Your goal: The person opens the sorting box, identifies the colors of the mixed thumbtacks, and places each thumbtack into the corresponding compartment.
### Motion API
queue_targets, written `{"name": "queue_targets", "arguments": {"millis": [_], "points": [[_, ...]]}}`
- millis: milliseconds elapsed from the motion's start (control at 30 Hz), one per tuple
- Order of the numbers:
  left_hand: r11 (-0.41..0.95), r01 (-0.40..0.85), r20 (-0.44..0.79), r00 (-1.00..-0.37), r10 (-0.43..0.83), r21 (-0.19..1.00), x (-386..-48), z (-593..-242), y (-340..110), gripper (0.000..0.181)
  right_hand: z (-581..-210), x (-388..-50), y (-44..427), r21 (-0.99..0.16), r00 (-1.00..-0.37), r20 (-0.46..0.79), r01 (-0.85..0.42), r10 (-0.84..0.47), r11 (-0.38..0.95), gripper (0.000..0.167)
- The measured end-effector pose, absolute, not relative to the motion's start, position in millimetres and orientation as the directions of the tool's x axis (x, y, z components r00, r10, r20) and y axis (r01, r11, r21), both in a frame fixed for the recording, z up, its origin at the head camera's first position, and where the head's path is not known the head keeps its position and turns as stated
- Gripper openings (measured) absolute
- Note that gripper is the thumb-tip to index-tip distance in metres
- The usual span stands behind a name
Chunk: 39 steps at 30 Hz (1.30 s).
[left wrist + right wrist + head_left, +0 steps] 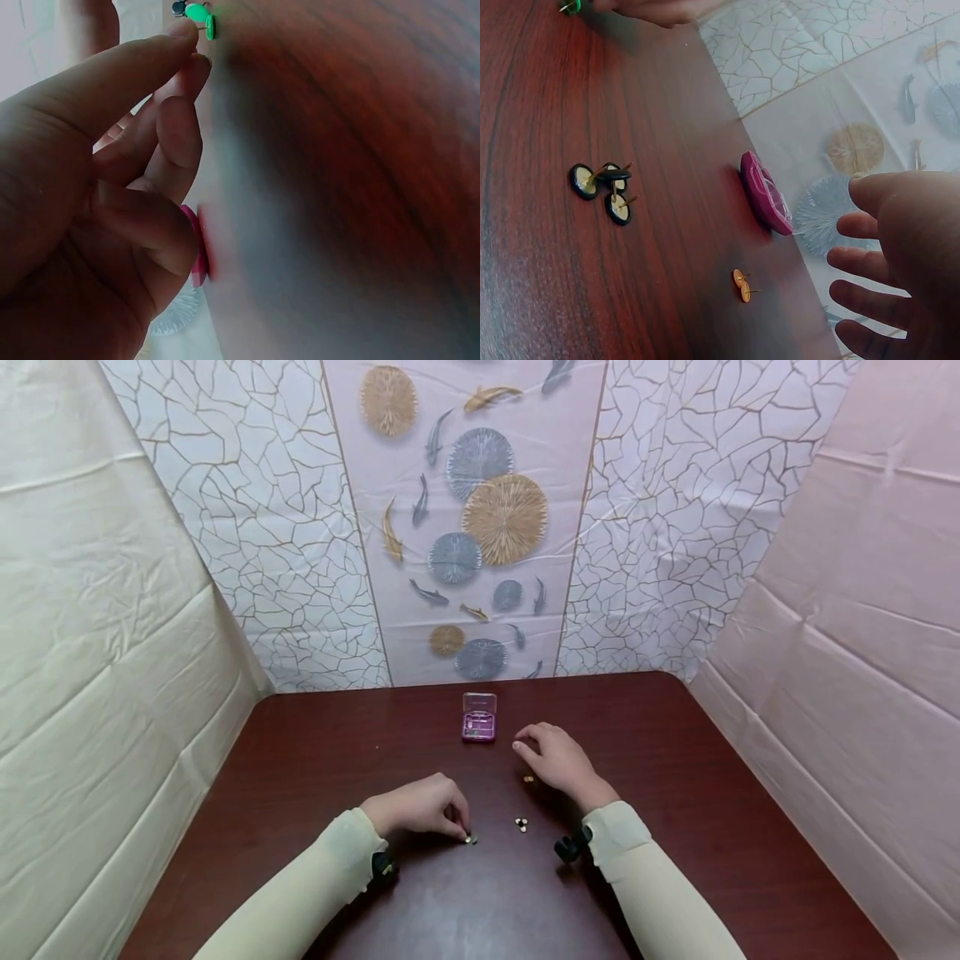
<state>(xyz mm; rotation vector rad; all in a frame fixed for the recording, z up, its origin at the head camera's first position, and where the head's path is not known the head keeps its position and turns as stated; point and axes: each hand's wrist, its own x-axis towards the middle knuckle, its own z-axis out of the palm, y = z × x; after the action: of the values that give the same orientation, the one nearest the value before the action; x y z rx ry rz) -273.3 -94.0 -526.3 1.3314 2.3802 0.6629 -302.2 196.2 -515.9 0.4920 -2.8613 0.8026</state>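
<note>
My left hand [427, 806] is low over the table, thumb and fingertips pinching one of the green thumbtacks [199, 13]. A second green thumbtack [211, 28] touches the tabletop right beside it. My right hand [558, 760] hovers over the table with fingers spread and nothing in them. Near its wrist lie gold thumbtacks [745, 291]. Several black-rimmed thumbtacks [583, 181], points up, sit in a cluster between the two hands. Farther back stands a small magenta case [478, 727], its clear lid raised, with a few small items in its compartments.
The dark red wooden table [315, 735] reaches to a patterned cloth backdrop [480, 527]. Pale cloth walls [847, 635] rise along both sides. Each wrist carries a small black camera [570, 846].
</note>
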Motion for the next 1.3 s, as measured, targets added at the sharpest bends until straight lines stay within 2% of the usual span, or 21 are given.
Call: {"name": "queue_targets", "arguments": {"millis": [400,567,733,833,967,1133,1300], "points": [[0.429,0.721,-0.057,-0.478,0.876,0.545,-273,-526,-88,0.015,-513,-303,196,-0.490,-0.941,0.213,-0.336,-0.263,0.804,0.028],[0.435,0.730,-0.028,-0.497,0.867,0.527,-278,-525,-89,0.014,-513,-301,197,-0.493,-0.944,0.200,-0.327,-0.261,0.806,0.029],[0.475,0.753,0.047,-0.553,0.832,0.455,-294,-522,-95,0.008,-515,-302,197,-0.487,-0.944,0.205,-0.327,-0.258,0.810,0.030],[0.527,0.742,0.098,-0.612,0.785,0.415,-306,-522,-100,0.006,-515,-303,198,-0.483,-0.943,0.207,-0.331,-0.262,0.811,0.030],[0.612,0.696,0.153,-0.698,0.700,0.375,-321,-522,-102,0.009,-517,-302,199,-0.479,-0.942,0.205,-0.333,-0.265,0.813,0.030],[0.685,0.640,0.226,-0.767,0.601,0.349,-335,-518,-97,0.009,-521,-301,200,-0.477,-0.942,0.203,-0.333,-0.266,0.814,0.028],[0.763,0.546,0.238,-0.838,0.492,0.347,-345,-518,-91,0.006,-523,-300,199,-0.484,-0.943,0.200,-0.332,-0.267,0.809,0.028]]}}
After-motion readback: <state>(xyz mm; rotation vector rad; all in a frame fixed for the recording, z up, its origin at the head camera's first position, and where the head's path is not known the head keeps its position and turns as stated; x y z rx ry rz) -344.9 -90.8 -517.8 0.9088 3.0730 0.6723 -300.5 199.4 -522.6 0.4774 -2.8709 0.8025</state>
